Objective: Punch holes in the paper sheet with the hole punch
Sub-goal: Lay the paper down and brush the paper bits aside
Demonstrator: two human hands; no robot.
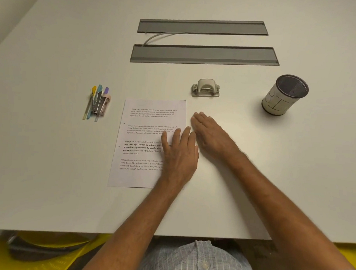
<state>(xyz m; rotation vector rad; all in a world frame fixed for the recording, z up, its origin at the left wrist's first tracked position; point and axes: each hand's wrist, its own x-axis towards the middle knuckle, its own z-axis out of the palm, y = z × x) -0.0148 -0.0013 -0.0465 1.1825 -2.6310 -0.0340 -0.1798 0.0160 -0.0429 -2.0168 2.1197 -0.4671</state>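
A printed paper sheet (pixel 143 141) lies flat on the white table (pixel 48 159), left of centre, with two small marks near its left edge. My left hand (pixel 179 153) rests palm down on the sheet's right side, fingers spread, holding nothing. My right hand (pixel 210 134) lies flat on the bare table just right of the sheet, empty, its fingers pointing up and left. The beige hole punch (pixel 205 88) stands beyond the sheet's top right corner, a short way past my right fingertips and untouched.
Several pens and a stapler-like tool (pixel 98 101) lie in a pile left of the sheet. A mesh pen cup (pixel 284 95) with a paper wrap stands at the right. Two grey cable trays (pixel 204 53) and a cable sit further back. The table's front edge is near my body.
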